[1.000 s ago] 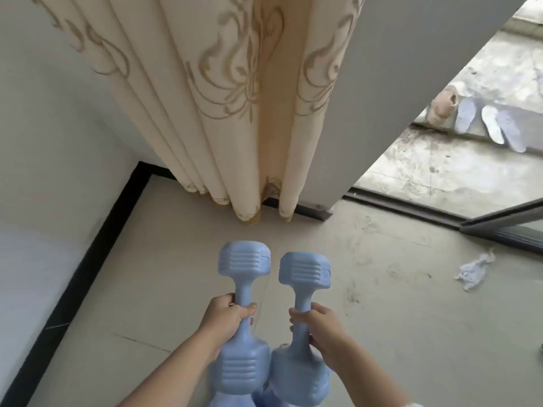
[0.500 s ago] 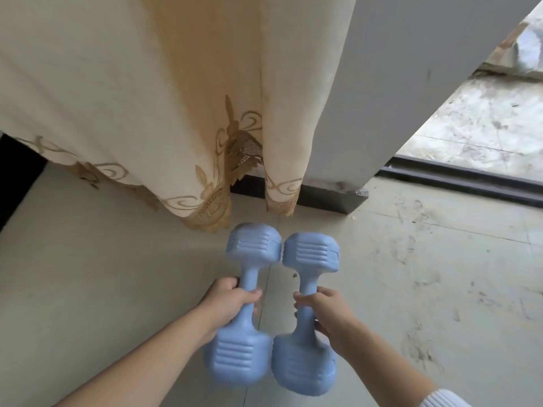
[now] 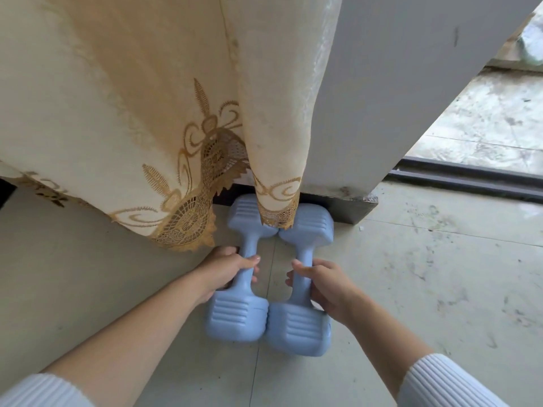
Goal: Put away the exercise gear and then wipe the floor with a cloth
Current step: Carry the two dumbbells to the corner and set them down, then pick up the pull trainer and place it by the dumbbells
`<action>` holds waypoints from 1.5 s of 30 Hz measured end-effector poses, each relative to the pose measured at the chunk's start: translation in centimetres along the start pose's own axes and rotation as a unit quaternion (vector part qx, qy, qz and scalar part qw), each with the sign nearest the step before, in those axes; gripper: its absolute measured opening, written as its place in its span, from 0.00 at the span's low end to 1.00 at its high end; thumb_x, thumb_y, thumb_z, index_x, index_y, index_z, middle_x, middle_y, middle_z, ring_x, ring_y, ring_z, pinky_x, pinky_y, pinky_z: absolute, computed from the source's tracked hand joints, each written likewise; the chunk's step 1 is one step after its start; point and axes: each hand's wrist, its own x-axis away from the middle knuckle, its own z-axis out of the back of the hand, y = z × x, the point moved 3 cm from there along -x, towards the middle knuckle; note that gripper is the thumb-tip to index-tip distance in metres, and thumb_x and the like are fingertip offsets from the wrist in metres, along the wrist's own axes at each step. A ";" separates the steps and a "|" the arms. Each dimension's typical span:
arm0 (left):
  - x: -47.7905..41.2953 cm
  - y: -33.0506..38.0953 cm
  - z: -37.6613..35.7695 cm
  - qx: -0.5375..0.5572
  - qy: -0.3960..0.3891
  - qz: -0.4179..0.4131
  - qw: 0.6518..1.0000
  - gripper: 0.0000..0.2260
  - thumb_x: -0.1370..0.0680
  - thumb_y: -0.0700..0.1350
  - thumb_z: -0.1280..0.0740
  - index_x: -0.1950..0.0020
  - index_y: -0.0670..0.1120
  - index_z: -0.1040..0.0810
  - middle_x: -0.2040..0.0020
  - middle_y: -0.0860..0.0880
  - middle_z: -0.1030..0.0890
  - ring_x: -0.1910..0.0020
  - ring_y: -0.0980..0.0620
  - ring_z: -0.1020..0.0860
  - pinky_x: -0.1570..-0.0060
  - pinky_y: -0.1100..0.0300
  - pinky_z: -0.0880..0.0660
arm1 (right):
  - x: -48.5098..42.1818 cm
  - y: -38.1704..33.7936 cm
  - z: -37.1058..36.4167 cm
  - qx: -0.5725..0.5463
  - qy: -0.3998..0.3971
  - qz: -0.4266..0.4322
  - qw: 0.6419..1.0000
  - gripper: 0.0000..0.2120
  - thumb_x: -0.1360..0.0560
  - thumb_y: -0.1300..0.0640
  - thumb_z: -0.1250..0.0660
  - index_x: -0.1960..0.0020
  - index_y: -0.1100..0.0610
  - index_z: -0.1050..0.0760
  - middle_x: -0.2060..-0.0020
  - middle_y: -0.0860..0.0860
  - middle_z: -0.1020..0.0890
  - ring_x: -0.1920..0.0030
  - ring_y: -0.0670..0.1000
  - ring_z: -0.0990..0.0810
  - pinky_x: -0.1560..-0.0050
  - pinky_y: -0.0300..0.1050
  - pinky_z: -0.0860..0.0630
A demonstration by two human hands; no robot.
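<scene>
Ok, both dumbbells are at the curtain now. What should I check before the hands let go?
1. Grip of left hand round the left dumbbell handle: ok.
2. Grip of right hand round the right dumbbell handle: ok.
3. Dumbbells side by side, heads touching: ok.
4. Far heads tucked under the curtain hem, close to the wall base: ok.
5. Full weight resting on the floor: cannot tell.
6. Sight of the wiping cloth for the next step: not ok, none in view.
</scene>
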 end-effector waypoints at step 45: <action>89.4 2.3 -12.6 -0.073 0.503 0.114 0.854 0.18 0.20 0.47 0.43 0.31 0.45 0.31 0.34 0.45 0.27 0.35 0.46 0.30 0.40 0.51 0.28 | 78.5 -9.5 -10.7 0.700 -0.277 0.353 0.555 0.25 0.25 0.48 0.35 0.29 0.51 0.33 0.34 0.49 0.27 0.34 0.50 0.29 0.38 0.44 0.30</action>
